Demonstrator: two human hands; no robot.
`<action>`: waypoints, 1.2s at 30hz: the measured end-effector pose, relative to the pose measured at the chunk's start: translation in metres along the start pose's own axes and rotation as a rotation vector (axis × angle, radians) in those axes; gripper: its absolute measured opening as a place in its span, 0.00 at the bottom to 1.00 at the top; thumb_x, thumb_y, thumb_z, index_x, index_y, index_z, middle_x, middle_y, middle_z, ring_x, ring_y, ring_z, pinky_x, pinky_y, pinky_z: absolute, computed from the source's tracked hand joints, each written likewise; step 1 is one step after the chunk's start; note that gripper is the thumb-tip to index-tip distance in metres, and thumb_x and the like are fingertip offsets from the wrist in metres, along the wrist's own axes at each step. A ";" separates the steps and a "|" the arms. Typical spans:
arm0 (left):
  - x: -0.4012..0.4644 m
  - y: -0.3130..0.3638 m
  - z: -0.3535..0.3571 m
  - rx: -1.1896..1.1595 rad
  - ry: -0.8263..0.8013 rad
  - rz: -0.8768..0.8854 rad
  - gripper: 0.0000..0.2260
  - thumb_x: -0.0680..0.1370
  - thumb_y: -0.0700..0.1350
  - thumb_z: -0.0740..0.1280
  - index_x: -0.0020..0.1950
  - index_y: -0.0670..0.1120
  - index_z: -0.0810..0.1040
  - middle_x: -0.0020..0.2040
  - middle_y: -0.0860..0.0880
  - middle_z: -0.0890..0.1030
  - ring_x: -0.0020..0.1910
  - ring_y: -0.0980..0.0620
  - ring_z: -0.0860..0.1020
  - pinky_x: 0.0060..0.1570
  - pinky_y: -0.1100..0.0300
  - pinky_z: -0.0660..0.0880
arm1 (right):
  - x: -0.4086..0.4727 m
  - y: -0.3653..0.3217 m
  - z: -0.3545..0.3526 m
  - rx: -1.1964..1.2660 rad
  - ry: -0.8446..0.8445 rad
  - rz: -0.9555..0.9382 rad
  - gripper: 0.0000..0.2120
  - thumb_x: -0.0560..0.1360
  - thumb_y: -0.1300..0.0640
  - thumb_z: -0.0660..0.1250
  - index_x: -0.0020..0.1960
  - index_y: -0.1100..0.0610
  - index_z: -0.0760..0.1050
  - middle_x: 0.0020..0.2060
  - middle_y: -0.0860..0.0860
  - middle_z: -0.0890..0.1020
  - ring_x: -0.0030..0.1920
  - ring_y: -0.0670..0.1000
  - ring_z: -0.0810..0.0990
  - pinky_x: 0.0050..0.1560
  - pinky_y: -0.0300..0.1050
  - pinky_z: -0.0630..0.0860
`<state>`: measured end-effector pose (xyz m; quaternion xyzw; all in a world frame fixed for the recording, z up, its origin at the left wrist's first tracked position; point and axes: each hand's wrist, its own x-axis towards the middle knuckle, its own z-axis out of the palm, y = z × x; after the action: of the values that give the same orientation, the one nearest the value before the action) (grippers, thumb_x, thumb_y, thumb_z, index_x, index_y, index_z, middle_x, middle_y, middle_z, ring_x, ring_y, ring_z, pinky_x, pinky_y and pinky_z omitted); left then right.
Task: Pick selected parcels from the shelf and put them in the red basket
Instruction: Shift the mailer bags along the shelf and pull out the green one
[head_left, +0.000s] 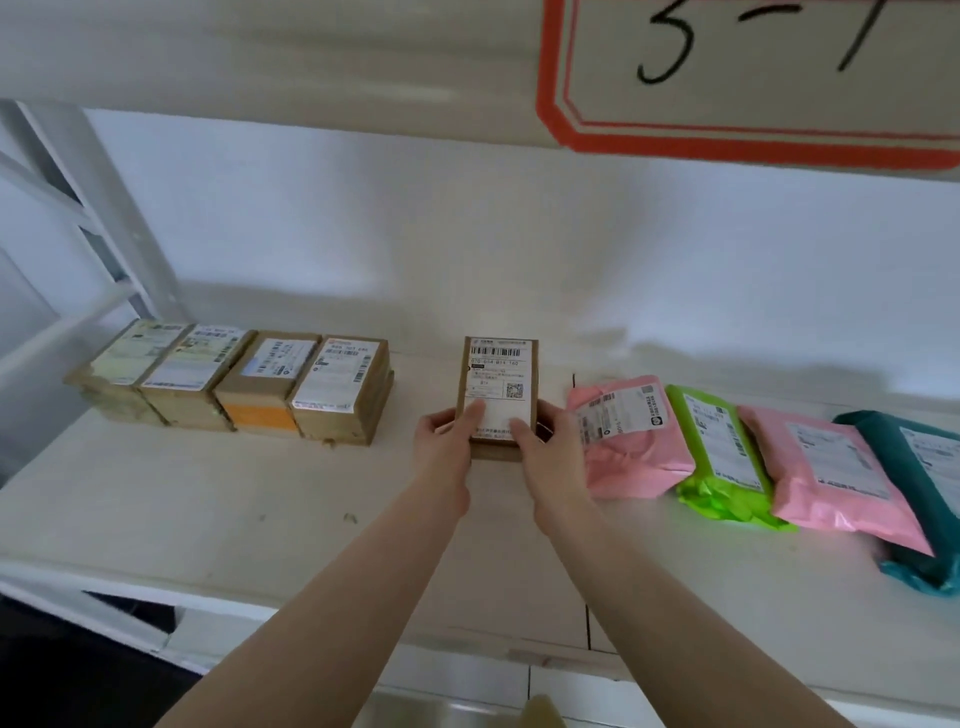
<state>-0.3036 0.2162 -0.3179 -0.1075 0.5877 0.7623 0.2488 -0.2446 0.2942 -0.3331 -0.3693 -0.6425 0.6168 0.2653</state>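
Observation:
A small brown cardboard parcel with a white shipping label stands in the middle of the white shelf. My left hand grips its lower left edge, thumb on the label. My right hand grips its lower right edge. Both forearms reach in from the bottom of the view. The red basket is not in view.
A row of several brown boxes lies at the left. At the right lie soft mailer bags: pink, green, pink and teal. A shelf board with a red-bordered label hangs overhead. A metal upright stands at the left.

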 end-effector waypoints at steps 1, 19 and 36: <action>0.002 0.005 -0.007 0.003 -0.009 0.000 0.15 0.74 0.46 0.74 0.56 0.45 0.73 0.54 0.45 0.83 0.46 0.51 0.81 0.42 0.59 0.75 | -0.005 0.000 0.004 0.013 -0.004 -0.016 0.18 0.76 0.61 0.69 0.65 0.55 0.74 0.53 0.45 0.82 0.54 0.43 0.81 0.55 0.39 0.79; 0.008 0.052 -0.085 -0.108 -0.240 0.099 0.16 0.73 0.37 0.73 0.58 0.44 0.73 0.54 0.44 0.84 0.50 0.50 0.85 0.45 0.58 0.80 | -0.041 -0.007 0.053 0.324 -0.253 -0.006 0.21 0.76 0.54 0.71 0.68 0.56 0.76 0.57 0.52 0.85 0.60 0.52 0.83 0.67 0.53 0.75; 0.023 0.050 -0.098 -0.144 -0.380 0.123 0.28 0.65 0.41 0.75 0.64 0.43 0.72 0.60 0.42 0.81 0.59 0.46 0.81 0.57 0.53 0.78 | -0.042 -0.014 0.059 0.342 -0.239 -0.049 0.24 0.74 0.55 0.70 0.69 0.58 0.75 0.58 0.54 0.85 0.61 0.54 0.82 0.67 0.54 0.75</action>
<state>-0.3616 0.1195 -0.3143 0.0565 0.4797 0.8227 0.2998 -0.2690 0.2263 -0.3197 -0.2271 -0.5640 0.7497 0.2611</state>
